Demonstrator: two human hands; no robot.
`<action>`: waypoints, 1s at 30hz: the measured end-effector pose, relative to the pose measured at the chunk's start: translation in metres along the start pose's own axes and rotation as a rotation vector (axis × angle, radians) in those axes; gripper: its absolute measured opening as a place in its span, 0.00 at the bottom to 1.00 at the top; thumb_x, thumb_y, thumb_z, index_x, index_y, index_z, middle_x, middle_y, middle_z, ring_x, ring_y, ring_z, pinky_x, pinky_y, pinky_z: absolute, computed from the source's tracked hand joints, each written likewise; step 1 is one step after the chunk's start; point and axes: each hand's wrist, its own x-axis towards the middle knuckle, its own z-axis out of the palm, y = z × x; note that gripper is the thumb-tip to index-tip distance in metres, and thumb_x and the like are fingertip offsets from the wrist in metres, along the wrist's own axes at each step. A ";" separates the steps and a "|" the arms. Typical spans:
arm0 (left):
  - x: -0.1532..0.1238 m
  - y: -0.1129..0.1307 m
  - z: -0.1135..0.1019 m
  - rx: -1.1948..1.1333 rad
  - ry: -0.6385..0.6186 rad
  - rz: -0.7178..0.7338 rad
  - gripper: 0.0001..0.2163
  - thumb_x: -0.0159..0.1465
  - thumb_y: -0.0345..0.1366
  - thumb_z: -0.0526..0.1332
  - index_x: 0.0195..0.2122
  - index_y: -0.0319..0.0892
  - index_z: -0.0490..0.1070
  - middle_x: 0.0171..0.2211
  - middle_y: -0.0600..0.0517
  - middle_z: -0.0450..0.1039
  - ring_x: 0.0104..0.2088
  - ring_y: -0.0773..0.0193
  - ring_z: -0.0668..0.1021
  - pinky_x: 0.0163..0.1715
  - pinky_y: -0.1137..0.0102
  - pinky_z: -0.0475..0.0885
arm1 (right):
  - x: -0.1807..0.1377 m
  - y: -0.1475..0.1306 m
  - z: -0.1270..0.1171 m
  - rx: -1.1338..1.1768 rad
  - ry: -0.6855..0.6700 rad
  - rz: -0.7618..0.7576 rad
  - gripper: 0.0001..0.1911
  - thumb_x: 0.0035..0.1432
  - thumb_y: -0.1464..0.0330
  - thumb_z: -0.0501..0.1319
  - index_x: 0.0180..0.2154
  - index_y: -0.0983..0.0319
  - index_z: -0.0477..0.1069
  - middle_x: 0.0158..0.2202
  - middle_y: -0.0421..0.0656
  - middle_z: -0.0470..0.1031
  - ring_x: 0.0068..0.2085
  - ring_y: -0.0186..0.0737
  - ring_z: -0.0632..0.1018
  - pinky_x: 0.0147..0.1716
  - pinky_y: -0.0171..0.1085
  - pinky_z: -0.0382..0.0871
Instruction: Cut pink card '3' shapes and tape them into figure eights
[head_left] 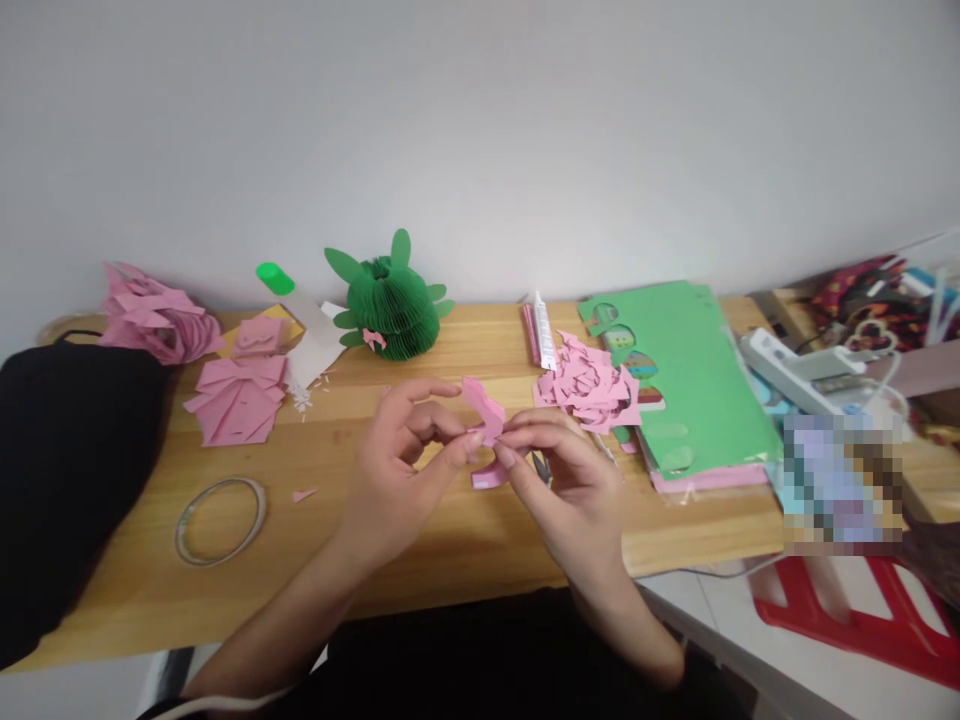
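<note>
Pink folded paper piece (484, 408) sits pinched between my left hand (401, 470) and right hand (566, 480), fingertips closed on it above the wooden desk's (450, 560) middle; pink paper scraps (589, 385) lie just right, tape ring (220, 520) well left.

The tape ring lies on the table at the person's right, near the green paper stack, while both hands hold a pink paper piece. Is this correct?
Not quite. The head view shows the tape ring at the person's left, near the black bag, far from the green paper stack. The rest holds: it lies on the table, and the left hand and right hand both hold the pink paper piece.
</note>
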 end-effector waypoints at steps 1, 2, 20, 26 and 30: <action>-0.001 0.000 0.000 0.013 0.001 0.012 0.13 0.60 0.29 0.65 0.45 0.45 0.66 0.23 0.60 0.75 0.23 0.69 0.78 0.23 0.76 0.72 | 0.000 0.000 0.000 0.001 -0.001 -0.002 0.08 0.57 0.76 0.64 0.35 0.57 0.77 0.36 0.43 0.77 0.39 0.40 0.78 0.36 0.41 0.74; -0.001 0.000 0.000 0.024 0.001 0.021 0.13 0.60 0.29 0.65 0.45 0.45 0.66 0.23 0.60 0.74 0.23 0.69 0.78 0.23 0.75 0.72 | 0.000 0.000 0.000 0.003 -0.003 -0.003 0.08 0.57 0.76 0.64 0.35 0.57 0.77 0.36 0.43 0.77 0.39 0.40 0.78 0.36 0.41 0.74; -0.004 -0.002 0.003 0.039 0.019 0.098 0.13 0.60 0.27 0.64 0.45 0.46 0.67 0.28 0.58 0.73 0.28 0.69 0.79 0.30 0.75 0.77 | -0.001 0.003 -0.001 0.007 0.000 -0.002 0.07 0.57 0.76 0.64 0.33 0.58 0.76 0.35 0.42 0.76 0.39 0.40 0.78 0.35 0.40 0.74; -0.007 -0.007 0.002 0.092 0.048 0.127 0.09 0.60 0.27 0.65 0.39 0.45 0.69 0.39 0.53 0.76 0.33 0.68 0.81 0.32 0.74 0.78 | -0.001 -0.001 -0.002 0.005 0.037 -0.025 0.09 0.58 0.75 0.64 0.40 0.56 0.74 0.35 0.41 0.74 0.37 0.39 0.75 0.36 0.41 0.73; -0.006 -0.004 0.002 0.057 -0.007 0.161 0.13 0.61 0.25 0.64 0.45 0.46 0.69 0.31 0.56 0.76 0.30 0.69 0.80 0.32 0.74 0.78 | 0.010 -0.010 -0.006 -0.141 -0.003 -0.195 0.16 0.60 0.75 0.63 0.48 0.54 0.72 0.42 0.43 0.74 0.44 0.41 0.75 0.41 0.43 0.73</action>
